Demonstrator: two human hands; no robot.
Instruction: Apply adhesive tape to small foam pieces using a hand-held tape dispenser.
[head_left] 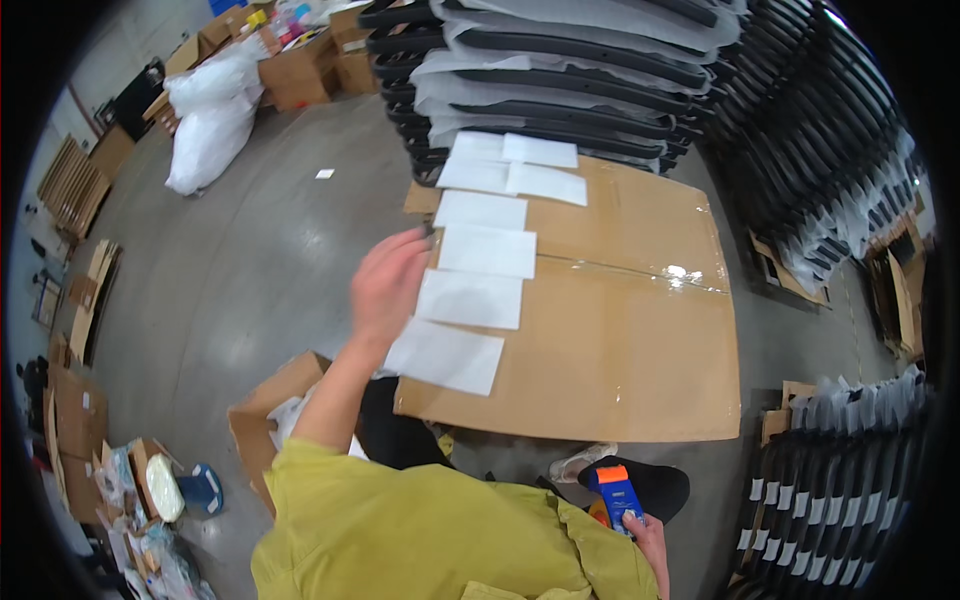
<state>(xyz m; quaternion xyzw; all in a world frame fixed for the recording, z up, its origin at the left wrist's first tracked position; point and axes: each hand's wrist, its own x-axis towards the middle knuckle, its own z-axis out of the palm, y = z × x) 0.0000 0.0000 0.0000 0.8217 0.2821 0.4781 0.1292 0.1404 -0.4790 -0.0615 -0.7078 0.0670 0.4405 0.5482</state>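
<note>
White bundle [215, 110], on the floor well left of the left hand. Open carton [262, 405], nearer that hand, toward the wearer. Left hand [388, 290], reaching forward; fingers close together, blurred, cannot tell whether they pinch anything. White sheets [470, 300], just right of it, in a column along the cardboard's edge, doubled at the far end. Flat cardboard [630, 350], taped, beneath the sheets. Tape dispenser [616, 488], blue and orange, clamped in the right hand [650, 540]. Apparent step: arranging sheets, dispenser in reserve. Next move, by judgement, calls for light fingertips at a sheet's edge.
</note>
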